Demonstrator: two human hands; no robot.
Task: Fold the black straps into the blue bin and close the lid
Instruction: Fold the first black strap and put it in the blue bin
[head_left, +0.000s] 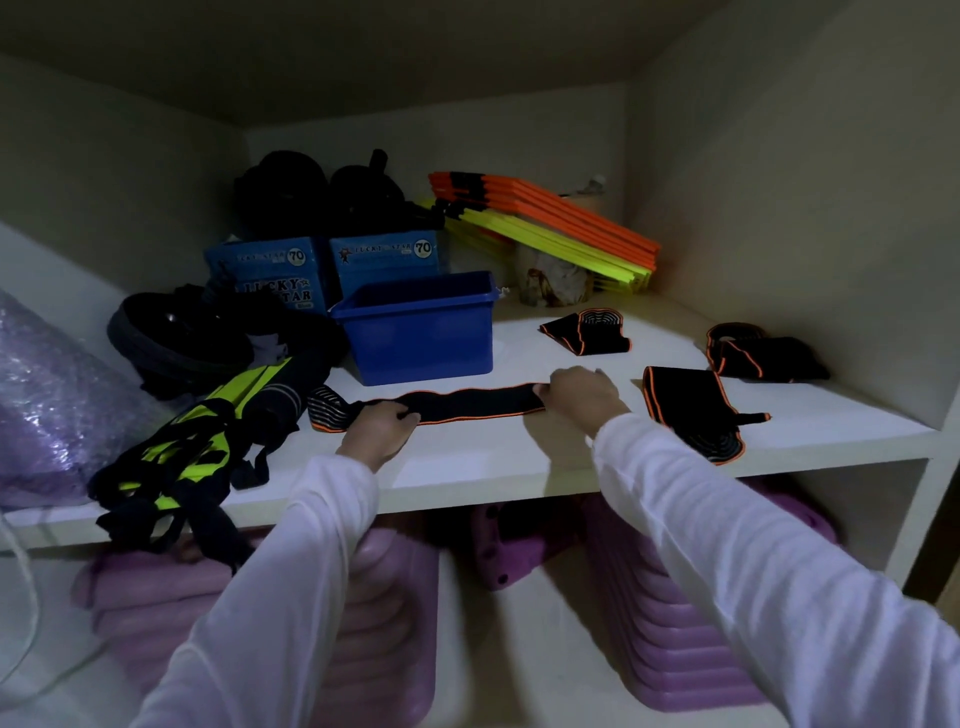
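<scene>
Stretching a black strap (470, 402) flat along a white shelf (467, 467), a person in white sleeves pinches it at both ends; the left hand (379, 428) has fingers curled onto it near its striped end, the right hand (579, 397) fingers closed on the other end; the blue bin (421, 338) stands open just behind; three more folded straps (587, 332) lie to the right.

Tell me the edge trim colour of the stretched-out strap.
Orange trim on the black strap, clearest in the head view.
</scene>
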